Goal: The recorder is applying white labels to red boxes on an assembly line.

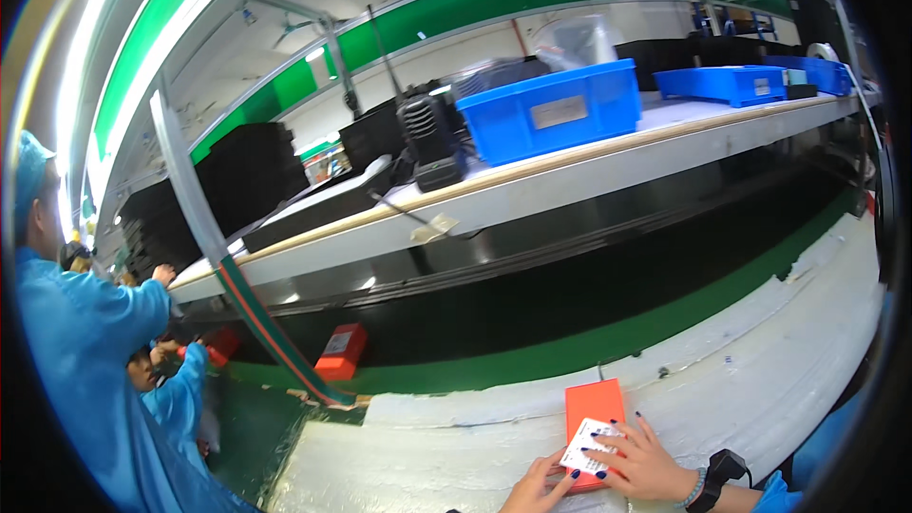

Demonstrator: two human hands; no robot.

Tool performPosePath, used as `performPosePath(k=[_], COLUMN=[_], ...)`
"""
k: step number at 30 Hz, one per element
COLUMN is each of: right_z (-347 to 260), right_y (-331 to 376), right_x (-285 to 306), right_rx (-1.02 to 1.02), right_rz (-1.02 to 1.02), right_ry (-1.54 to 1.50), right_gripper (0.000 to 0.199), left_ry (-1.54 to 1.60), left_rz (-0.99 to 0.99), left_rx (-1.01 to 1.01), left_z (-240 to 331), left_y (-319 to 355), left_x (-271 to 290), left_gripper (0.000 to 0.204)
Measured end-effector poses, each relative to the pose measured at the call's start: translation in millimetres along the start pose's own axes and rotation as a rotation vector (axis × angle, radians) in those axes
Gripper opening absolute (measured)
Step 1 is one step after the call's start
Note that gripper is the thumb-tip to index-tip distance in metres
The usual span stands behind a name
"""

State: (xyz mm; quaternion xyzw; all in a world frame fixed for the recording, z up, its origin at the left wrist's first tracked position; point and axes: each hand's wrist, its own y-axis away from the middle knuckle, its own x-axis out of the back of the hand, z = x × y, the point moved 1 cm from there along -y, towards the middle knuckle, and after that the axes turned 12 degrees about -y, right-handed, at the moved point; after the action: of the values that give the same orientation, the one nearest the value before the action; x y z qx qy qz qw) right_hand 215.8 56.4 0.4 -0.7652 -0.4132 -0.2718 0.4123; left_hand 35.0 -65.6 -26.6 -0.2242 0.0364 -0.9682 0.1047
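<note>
An orange-red box [594, 401] lies on the whitish, film-covered bench at the lower right. On its top sits a white printed label or card [589, 445], tilted against the box's edges. My right hand [648, 464] rests over it from the right, fingers spread and dark nails showing. At the lower left corner, my left hand [538, 486] grips the box's side, its thumb near the label's edge. Part of that hand is hidden at the picture's lower rim. A beaded bracelet [696, 486] and a black wrist device [728, 466] are on my right wrist.
A dark conveyor belt [532, 294] with green edging runs beyond the bench, carrying another red box [341, 351]. A shelf above holds a blue bin [556, 114], a blue tray [722, 85] and a black two-way radio [430, 138]. People in blue [81, 351] work at left, beside a post [190, 171].
</note>
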Motion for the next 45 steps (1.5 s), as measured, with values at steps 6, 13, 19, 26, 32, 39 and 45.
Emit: performPosePath(k=[6, 13, 19, 26, 32, 39, 45], right_z=[-29, -33, -19, -54, -31, -20, 21], right_y=[6, 11, -1, -31, -30, -34, -36], right_x=[8, 5, 15, 4, -15, 27, 55], right_rx=[-0.016, -0.03, -0.114, -0.011, -0.076, -0.043, -0.169], right_rz=[0.103, 0.133, 0.006, 0.127, 0.098, 0.196, 0.246], right_ry=[0.099, 0.102, -0.3, -0.699, -0.715, -0.72, -1.106], right_gripper=[0.042, 0.044, 0.038, 0.041, 0.041, 0.025, 0.027], left_ry=[0.161, 0.104, 0.412, 0.347, 0.829, 0.985, 0.573], left_rz=[0.044, 0.145, 0.004, -0.099, -0.181, 0.003, 0.241], left_rx=[0.063, -0.006, -0.04, -0.165, 0.013, -0.012, -0.044], left_z=[0, -5, 27, 15, 32, 24, 12], left_y=[4, -4, -6, -3, -2, -11, -20], left_x=[-17, -16, 2, 10, 15, 35, 39], left_gripper=[0.024, 0.014, 0.013, 0.029, 0.052, 0.037, 0.011])
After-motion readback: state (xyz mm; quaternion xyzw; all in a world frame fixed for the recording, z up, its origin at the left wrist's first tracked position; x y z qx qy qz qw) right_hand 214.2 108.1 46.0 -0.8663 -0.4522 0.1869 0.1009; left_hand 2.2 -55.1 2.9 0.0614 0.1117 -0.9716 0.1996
